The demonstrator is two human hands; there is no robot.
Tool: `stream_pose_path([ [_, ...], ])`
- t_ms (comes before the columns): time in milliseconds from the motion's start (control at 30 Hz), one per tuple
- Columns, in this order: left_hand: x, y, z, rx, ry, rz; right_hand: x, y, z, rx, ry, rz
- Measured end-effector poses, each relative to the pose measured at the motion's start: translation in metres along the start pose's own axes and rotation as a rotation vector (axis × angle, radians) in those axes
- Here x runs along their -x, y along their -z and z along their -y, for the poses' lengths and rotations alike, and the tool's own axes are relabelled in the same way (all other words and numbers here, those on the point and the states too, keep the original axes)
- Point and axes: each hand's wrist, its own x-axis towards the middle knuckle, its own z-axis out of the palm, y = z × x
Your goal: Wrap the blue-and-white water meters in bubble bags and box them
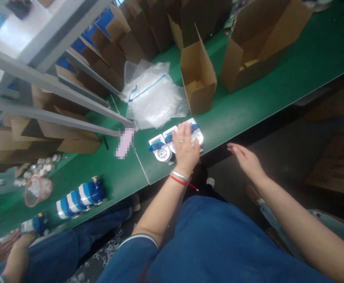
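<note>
My left hand [185,146] lies palm down on a row of white and blue water meters [161,148] at the near edge of the green table [248,102]; its fingers cover the middle one, and I cannot see whether they grip it. My right hand [245,158] hovers off the table edge to the right, fingers stretched out and empty. A sheet of bubble wrap [152,94] lies just behind the meters. An open cardboard box [198,74] stands upright behind them.
A larger open box [257,43] stands at the right. Rows of flat and folded cartons [124,35] line the far side behind a grey metal frame [56,88]. At left are blue meters [80,198], a pink bowl [37,190] and another person's hand [0,251].
</note>
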Motion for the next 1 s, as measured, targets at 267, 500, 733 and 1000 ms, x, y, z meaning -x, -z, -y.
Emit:
stream_pose_path([
  [267, 0.009, 0.020, 0.122, -0.074, 0.353, -0.029, -0.169, -0.083, 0.079, 0.084, -0.036, 0.144],
  [500, -0.008, 0.028, 0.142, -0.261, 0.534, 0.234, -0.157, -0.119, 0.052, -0.108, -0.191, 0.464],
  [733, 0.022, -0.003, 0.162, -0.237, 0.739, 0.229, -0.155, -0.148, 0.062, 0.353, -0.084, 0.237],
  [1000, 0.045, -0.031, 0.207, -0.059, 0.853, -0.002, -0.178, -0.123, 0.057, 0.825, 0.223, 0.227],
])
